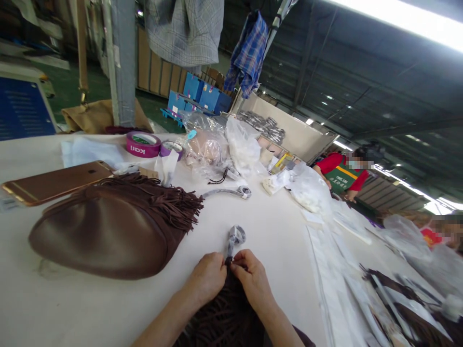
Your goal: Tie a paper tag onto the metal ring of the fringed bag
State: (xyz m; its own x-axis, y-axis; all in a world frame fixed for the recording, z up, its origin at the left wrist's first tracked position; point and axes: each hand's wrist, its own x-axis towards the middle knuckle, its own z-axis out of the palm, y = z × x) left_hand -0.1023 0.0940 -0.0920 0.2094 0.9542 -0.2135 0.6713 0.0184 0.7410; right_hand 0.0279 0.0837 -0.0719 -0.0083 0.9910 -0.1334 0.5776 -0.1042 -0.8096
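Observation:
My left hand (208,278) and my right hand (253,278) are both closed in a pinch, close together, on the top end of a dark brown fringed piece (220,320) that lies under my wrists. A grey wrapped fitting (234,238) sticks up from between my fingertips. To the left lies a brown leather bag (104,231) with a fringed flap (170,202). A second grey wrapped strap end (231,192) rests on the white table (278,231) beyond it.
A rose-gold phone (54,183) and purple tape rolls (142,143) lie at the back left. Clear plastic bags (224,144) are heaped in the middle. White paper strips (333,279) and more fringed pieces (405,308) lie right. Other people (342,173) work at the far side.

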